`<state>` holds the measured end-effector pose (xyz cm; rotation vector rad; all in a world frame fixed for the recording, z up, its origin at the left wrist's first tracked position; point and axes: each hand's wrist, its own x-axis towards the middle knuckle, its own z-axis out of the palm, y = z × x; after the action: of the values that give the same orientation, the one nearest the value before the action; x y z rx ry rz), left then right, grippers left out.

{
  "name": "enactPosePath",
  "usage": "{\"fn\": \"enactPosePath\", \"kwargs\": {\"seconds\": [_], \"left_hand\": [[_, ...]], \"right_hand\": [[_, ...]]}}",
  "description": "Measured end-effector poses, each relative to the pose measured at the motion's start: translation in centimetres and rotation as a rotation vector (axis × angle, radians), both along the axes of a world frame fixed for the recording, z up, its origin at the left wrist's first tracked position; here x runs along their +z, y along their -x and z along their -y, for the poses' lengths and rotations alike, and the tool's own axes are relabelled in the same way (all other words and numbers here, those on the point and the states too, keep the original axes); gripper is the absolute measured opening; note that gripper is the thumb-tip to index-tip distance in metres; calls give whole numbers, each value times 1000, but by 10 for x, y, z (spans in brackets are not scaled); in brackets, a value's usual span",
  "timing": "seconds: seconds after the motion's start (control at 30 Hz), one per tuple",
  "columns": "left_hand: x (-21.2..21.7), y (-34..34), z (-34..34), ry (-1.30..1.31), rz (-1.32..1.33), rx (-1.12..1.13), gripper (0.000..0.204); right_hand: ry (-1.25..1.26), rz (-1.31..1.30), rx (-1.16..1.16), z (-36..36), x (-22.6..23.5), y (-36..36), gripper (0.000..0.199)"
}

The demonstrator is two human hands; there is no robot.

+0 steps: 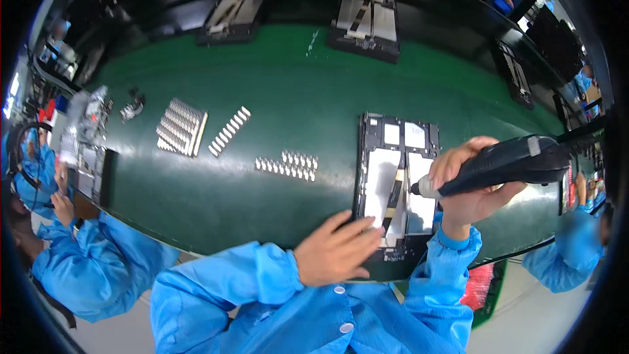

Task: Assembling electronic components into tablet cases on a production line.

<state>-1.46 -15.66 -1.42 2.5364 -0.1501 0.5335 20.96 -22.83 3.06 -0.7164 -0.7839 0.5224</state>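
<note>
An opened tablet lies on the green bench in front of me, with pale battery panels, a dark frame and a ribbon strip down its middle. My right hand is closed round a black electric screwdriver with a grey nose. The screwdriver is tilted nearly level, and its tip points left over the tablet's middle; I cannot tell whether it touches. My left hand rests with fingers stretched at the tablet's lower left edge, fingertips over the pale panel. It grips nothing.
Small metal parts stand in rows left of the tablet, beside a slanted row and a stacked block. More opened tablets lie along the far side. Co-workers in blue sit at left and right. Bagged parts lie far left.
</note>
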Motion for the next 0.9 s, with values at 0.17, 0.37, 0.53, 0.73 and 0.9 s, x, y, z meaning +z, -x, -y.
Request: {"fn": "enactPosePath", "kwargs": {"seconds": [0.17, 0.37, 0.53, 0.73, 0.9], "left_hand": [[-7, -9, -34, -238, -126, -140, 50], [8, -81, -132, -320, -108, -286, 48], [-22, -168, -145, -284, 152, -181, 45], [-31, -280, -138, -395, 222, 152, 29], [-13, -302, -138, -376, -3, 367, 29]], "right_hand": [[62, -145, -100, 4, 6, 14, 86], [255, -70, 95, 18, 13, 24, 88], [136, -43, 337, 9, -10, 27, 49], [12, -76, 299, 1, -13, 21, 35], [28, -67, 286, 10, -15, 16, 40]]}}
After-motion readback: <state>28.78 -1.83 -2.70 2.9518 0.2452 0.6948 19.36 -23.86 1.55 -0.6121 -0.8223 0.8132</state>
